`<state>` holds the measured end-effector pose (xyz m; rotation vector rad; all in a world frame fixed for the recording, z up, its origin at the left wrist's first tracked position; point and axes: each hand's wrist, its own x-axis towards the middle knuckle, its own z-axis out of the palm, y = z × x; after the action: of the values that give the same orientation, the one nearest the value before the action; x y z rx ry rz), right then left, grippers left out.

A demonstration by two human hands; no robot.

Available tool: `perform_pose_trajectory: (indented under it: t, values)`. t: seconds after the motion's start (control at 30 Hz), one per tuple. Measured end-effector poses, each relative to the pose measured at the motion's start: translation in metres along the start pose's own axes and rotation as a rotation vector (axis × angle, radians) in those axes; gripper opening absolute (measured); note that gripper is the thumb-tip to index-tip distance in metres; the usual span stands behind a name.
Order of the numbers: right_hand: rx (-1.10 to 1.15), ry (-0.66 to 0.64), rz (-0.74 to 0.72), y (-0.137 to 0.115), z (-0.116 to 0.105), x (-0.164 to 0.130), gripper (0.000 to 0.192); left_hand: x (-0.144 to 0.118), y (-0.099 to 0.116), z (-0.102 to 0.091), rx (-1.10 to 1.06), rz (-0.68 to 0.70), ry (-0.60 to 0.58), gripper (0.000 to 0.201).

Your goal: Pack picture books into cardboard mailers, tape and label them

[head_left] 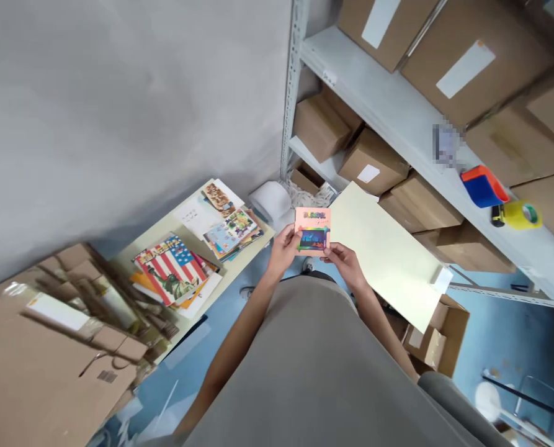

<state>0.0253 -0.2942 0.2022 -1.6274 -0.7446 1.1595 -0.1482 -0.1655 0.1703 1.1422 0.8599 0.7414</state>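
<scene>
The small pink paper card [312, 231] looks shiny. The brown cardboard boxes [372, 162] look dull, and the grey metal shelf [397, 118] looks smooth.

A pixelated label [445, 144] on the shelf [397, 112] cannot be read.

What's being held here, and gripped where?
A small square card with a colourful print, held in both hands: the left hand grips its left edge, the right hand its lower right corner.

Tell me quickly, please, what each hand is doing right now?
Left hand: closed on the left edge of the small orange card.
Right hand: closed on the card's lower right corner.
</scene>
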Motion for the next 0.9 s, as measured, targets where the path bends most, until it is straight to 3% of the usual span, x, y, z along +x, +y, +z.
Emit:
perform_pose_trajectory:
  t: [0.27, 0.47, 0.57, 0.77, 0.9]
  values:
    - [0.123, 0.125, -0.056, 0.019, -0.118, 0.038, 0.061, 0.048, -0.019, 0.128, 0.034, -0.042, 0.020, 0.064]
    - [0.144, 0.132, -0.025, 0.033, -0.181, 0.045, 0.062, 0.052, -0.019, 0.178, 0.123, -0.122, -0.018, 0.056]
    - [0.102, 0.182, -0.057, 0.042, -0.195, 0.049, 0.058, 0.054, -0.018, 0.196, 0.092, -0.181, -0.044, 0.056]
    - [-0.224, 0.482, -0.278, 0.040, -0.204, 0.051, 0.032, 0.058, -0.013, 0.232, 0.123, -0.194, -0.048, 0.062]
    - [-0.215, 0.447, -0.311, 0.023, -0.197, 0.048, 0.029, 0.053, -0.001, 0.247, 0.151, -0.110, -0.094, 0.058]
